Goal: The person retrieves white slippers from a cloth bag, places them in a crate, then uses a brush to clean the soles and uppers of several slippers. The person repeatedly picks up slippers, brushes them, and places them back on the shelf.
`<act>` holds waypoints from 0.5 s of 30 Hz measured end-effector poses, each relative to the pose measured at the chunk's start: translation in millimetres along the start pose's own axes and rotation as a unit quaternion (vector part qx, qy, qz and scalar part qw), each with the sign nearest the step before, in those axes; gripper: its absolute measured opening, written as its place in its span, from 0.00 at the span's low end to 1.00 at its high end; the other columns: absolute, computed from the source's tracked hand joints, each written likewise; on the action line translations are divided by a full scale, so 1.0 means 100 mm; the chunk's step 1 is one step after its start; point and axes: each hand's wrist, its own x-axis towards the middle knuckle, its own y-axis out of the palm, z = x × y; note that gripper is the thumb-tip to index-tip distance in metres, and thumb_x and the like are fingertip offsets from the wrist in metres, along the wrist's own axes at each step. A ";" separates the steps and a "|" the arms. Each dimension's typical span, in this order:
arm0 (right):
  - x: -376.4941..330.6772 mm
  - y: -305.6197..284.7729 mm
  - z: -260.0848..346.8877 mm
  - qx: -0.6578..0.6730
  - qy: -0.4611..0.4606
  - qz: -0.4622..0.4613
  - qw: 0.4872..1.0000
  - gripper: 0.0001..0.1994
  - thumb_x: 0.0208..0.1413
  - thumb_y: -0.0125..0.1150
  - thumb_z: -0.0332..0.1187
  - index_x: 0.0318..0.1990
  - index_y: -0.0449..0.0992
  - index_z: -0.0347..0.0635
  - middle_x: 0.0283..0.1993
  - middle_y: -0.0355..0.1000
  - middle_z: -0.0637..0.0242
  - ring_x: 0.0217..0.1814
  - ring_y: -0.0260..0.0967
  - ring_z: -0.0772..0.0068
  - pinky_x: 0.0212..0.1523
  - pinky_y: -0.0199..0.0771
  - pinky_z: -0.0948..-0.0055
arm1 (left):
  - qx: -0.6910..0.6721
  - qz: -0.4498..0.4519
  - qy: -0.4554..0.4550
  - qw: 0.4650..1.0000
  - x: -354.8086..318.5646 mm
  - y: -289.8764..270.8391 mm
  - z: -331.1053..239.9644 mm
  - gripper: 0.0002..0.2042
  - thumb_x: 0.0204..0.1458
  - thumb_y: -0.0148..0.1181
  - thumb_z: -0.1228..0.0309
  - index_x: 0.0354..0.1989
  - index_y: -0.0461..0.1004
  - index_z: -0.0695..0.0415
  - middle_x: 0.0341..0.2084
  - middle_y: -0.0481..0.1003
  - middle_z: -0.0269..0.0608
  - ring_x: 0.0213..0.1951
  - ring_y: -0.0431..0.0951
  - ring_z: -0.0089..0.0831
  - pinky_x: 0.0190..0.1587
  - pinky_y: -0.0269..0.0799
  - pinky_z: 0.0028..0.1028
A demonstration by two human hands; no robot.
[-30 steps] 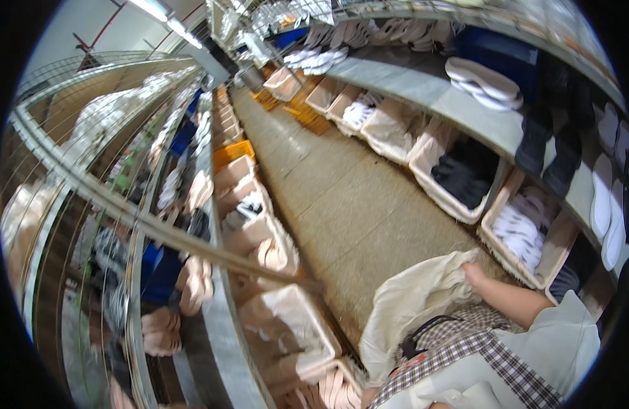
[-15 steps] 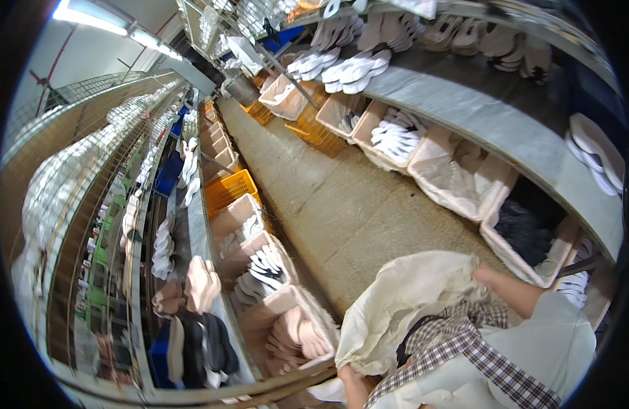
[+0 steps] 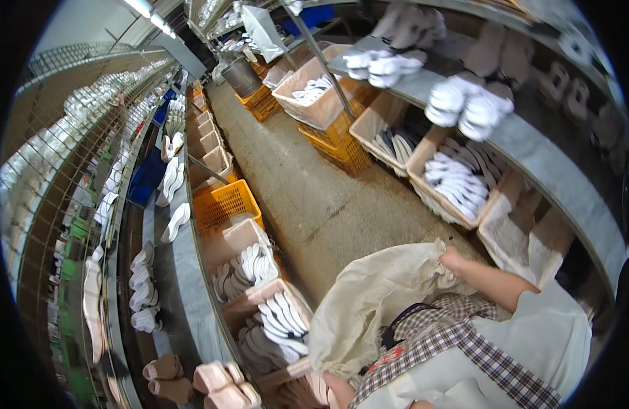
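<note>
Firstly, an orange perforated plastic crate [image 3: 227, 206], left of centre; your left hand [image 3: 336, 387], bottom centre, closed on one edge of a slack cream cloth [image 3: 355, 293], lower centre; your right hand [image 3: 453, 262], lower right, clenching its other edge; curved white soles [image 3: 456, 183], right.

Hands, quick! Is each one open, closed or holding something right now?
Left hand: at the cream cloth, fingers hidden; can't tell open or closed.
Right hand: closed, holding the cream cloth's edge.
</note>
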 end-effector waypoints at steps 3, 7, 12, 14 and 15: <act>0.70 0.26 0.24 0.029 0.006 -0.023 0.999 0.13 0.52 0.52 0.25 0.46 0.73 0.34 0.42 0.74 0.58 0.39 0.72 0.62 0.39 0.72 0.61 | -0.034 0.159 -0.004 0.987 0.90 0.89 -0.59 0.18 0.52 0.47 0.61 0.48 0.70 0.57 0.40 0.73 0.45 0.35 0.76 0.42 0.37 0.75 0.42; 1.67 0.44 0.36 -0.026 0.054 -0.132 0.989 0.14 0.51 0.50 0.23 0.46 0.72 0.32 0.39 0.73 0.54 0.37 0.73 0.59 0.34 0.73 0.56 | 0.179 0.002 0.111 0.978 1.49 2.59 -1.16 0.11 0.50 0.52 0.71 0.42 0.71 0.58 0.32 0.73 0.40 0.27 0.74 0.32 0.30 0.73 0.29; 3.05 1.13 0.59 0.038 0.052 -0.123 0.990 0.16 0.49 0.51 0.21 0.47 0.70 0.27 0.41 0.73 0.54 0.38 0.74 0.56 0.34 0.75 0.55 | 0.383 0.067 0.286 0.876 2.25 4.16 -1.63 0.13 0.50 0.56 0.74 0.44 0.70 0.60 0.36 0.74 0.37 0.36 0.73 0.26 0.38 0.71 0.25; 3.62 1.59 0.90 -0.061 0.078 -0.141 0.985 0.17 0.49 0.52 0.22 0.48 0.70 0.27 0.42 0.73 0.54 0.39 0.74 0.56 0.36 0.75 0.56 | 0.424 0.077 0.296 0.853 2.50 4.54 -1.70 0.14 0.49 0.56 0.75 0.46 0.70 0.61 0.37 0.74 0.36 0.37 0.73 0.25 0.40 0.70 0.24; 3.90 1.87 1.14 -0.053 0.086 -0.115 0.988 0.18 0.49 0.53 0.24 0.50 0.69 0.27 0.44 0.73 0.54 0.41 0.74 0.56 0.38 0.75 0.58 | 0.428 0.071 0.295 0.851 2.63 4.74 -1.78 0.15 0.49 0.57 0.76 0.46 0.70 0.61 0.37 0.74 0.36 0.38 0.73 0.25 0.41 0.70 0.25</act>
